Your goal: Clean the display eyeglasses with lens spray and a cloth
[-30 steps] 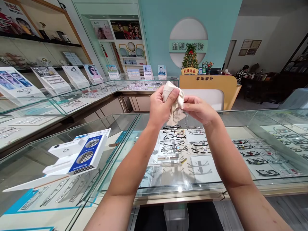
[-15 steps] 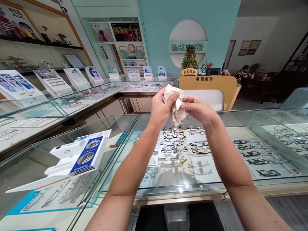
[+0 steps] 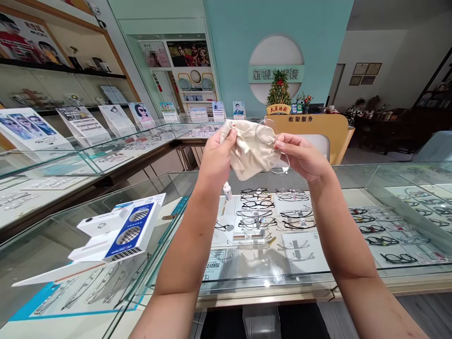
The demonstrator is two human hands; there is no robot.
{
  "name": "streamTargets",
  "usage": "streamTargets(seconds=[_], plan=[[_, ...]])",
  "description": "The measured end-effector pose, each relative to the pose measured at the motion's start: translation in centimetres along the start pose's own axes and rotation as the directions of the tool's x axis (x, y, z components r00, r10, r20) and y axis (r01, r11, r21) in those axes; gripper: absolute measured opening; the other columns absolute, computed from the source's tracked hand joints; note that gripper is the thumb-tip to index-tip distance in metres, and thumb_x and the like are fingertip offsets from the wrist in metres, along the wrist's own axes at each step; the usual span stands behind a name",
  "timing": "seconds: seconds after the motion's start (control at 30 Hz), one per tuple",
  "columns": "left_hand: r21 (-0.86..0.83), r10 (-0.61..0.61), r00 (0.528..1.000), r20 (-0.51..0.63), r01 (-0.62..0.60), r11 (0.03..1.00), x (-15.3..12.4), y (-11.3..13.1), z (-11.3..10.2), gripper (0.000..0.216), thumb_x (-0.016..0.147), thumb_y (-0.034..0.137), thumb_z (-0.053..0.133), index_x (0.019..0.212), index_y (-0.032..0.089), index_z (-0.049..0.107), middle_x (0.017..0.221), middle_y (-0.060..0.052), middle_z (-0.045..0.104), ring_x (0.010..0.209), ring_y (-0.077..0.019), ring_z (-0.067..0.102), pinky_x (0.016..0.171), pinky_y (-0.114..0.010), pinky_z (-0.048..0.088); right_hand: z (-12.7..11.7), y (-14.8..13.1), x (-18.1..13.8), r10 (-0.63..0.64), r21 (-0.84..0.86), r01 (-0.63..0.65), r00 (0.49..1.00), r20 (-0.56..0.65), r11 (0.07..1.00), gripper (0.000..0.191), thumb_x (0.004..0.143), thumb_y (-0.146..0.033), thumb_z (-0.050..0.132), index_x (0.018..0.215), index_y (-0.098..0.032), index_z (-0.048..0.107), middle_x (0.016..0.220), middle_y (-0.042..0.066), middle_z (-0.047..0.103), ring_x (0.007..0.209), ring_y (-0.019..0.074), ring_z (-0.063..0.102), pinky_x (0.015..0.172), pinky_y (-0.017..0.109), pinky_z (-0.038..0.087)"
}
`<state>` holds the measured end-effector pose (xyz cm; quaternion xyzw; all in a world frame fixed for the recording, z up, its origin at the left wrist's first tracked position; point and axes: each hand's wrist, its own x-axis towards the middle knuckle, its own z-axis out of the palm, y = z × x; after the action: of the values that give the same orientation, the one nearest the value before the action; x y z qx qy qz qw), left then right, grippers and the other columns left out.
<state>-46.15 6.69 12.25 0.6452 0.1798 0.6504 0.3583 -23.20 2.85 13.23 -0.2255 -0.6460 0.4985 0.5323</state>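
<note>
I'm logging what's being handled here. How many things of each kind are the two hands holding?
Cleaning cloth: 1, in the left hand
Pair of glasses: 1, in the right hand
Total: 2

Plenty of open air above the glass counter (image 3: 318,278) where both hands are up, nothing crowding them there. Going left, the blue-and-white display box (image 3: 122,230) sits on the countertop, and the frames below are sealed off under the glass top.
</note>
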Motion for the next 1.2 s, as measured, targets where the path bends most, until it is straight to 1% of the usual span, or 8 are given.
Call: streamTargets(seconds=[0.13,0.2,0.4,0.53,0.63,0.77,1.0,1.2], plan=[[-0.094,0.011,0.992,-0.122,-0.023,0.995,0.1,1.2,-1.1,0.034,0.088,0.057,0.080,0.088,0.027,0.066,0.084,-0.003,0.055,0.072,-0.0178,0.058,0.068,-0.035,0.058,-0.3,-0.4,-0.3,-0.012,-0.019,0.011,0.999,-0.034,1.000,0.037,0.080,-0.049,0.097,0.081,-0.025,0.070,0.109,0.005,0.072,0.107,0.0204,0.064,0.094,0.035,0.055],[-0.099,-0.004,0.985,-0.171,-0.014,0.995,-0.1,1.4,-1.2,0.045,0.088,0.059,0.079,0.072,0.025,0.053,0.077,-0.001,0.045,0.069,-0.0164,0.051,0.069,-0.035,0.058,-0.4,-0.5,-0.3,-0.017,-0.024,0.016,0.999,-0.049,1.000,0.036,0.081,-0.049,0.097,0.082,-0.025,0.070,0.109,0.005,0.073,0.111,0.0210,0.066,0.097,0.037,0.056],[0.155,0.132,0.978,-0.162,-0.107,0.982,-0.5,1.0,-0.6,0.060,0.080,0.064,0.093,0.064,0.025,0.050,0.074,-0.001,0.056,0.061,-0.0146,0.046,0.054,-0.035,0.044,-0.5,-0.6,-0.5,-0.043,-0.047,0.041,0.998,-0.045,0.998,0.037,0.086,-0.051,0.094,0.086,-0.026,0.067,0.105,0.005,0.077,0.109,0.0208,0.069,0.101,0.038,0.057],[0.295,0.245,0.969,-0.034,-0.225,0.929,-1.1,1.4,0.1,0.043,0.076,0.059,0.100,0.087,0.028,0.072,0.077,0.001,0.063,0.064,-0.0139,0.053,0.059,-0.031,0.047,-0.6,-0.8,-0.7,-0.053,-0.046,0.052,0.998,-0.029,0.998,0.035,0.089,-0.050,0.091,0.086,-0.026,0.067,0.097,0.004,0.075,0.103,0.0202,0.069,0.102,0.039,0.057],[0.393,0.292,0.955,0.047,-0.286,0.874,-1.5,2.0,0.6,0.060,0.072,0.059,0.103,0.119,0.032,0.078,0.113,-0.005,0.079,0.101,-0.0235,0.072,0.083,-0.034,0.059,-0.9,-1.0,-0.9,-0.043,-0.048,0.043,0.999,-0.010,0.998,0.031,0.091,-0.047,0.089,0.086,-0.026,0.068,0.095,0.003,0.074,0.098,0.0198,0.069,0.100,0.039,0.057],[0.407,0.284,0.953,0.107,-0.302,0.862,-1.7,2.4,0.9,0.075,0.069,0.061,0.104,0.132,0.031,0.076,0.145,-0.011,0.075,0.142,-0.0359,0.065,0.101,-0.040,0.058,-1.2,-1.1,-1.0,-0.019,-0.069,0.020,1.000,0.011,0.997,0.027,0.092,-0.044,0.087,0.086,-0.026,0.068,0.091,0.003,0.073,0.094,0.0201,0.069,0.095,0.038,0.056],[0.377,0.235,0.951,0.200,-0.296,0.877,-1.7,2.4,0.7,0.083,0.068,0.057,0.105,0.141,0.032,0.074,0.147,-0.013,0.076,0.125,-0.0326,0.072,0.092,-0.041,0.060,-0.9,-1.4,-1.2,0.012,-0.109,-0.002,0.996,0.088,0.994,0.023,0.093,-0.041,0.083,0.083,-0.024,0.071,0.085,0.003,0.073,0.086,0.0196,0.068,0.087,0.037,0.054],[0.416,0.238,0.944,0.226,-0.315,0.853,-1.6,2.7,0.5,0.062,0.070,0.050,0.105,0.125,0.030,0.082,0.129,-0.011,0.081,0.125,-0.0324,0.072,0.100,-0.042,0.058,-0.9,-1.3,-1.3,0.030,-0.144,-0.012,0.991,0.127,0.990,0.023,0.094,-0.042,0.083,0.085,-0.024,0.072,0.082,0.003,0.072,0.085,0.0201,0.068,0.088,0.038,0.053]])
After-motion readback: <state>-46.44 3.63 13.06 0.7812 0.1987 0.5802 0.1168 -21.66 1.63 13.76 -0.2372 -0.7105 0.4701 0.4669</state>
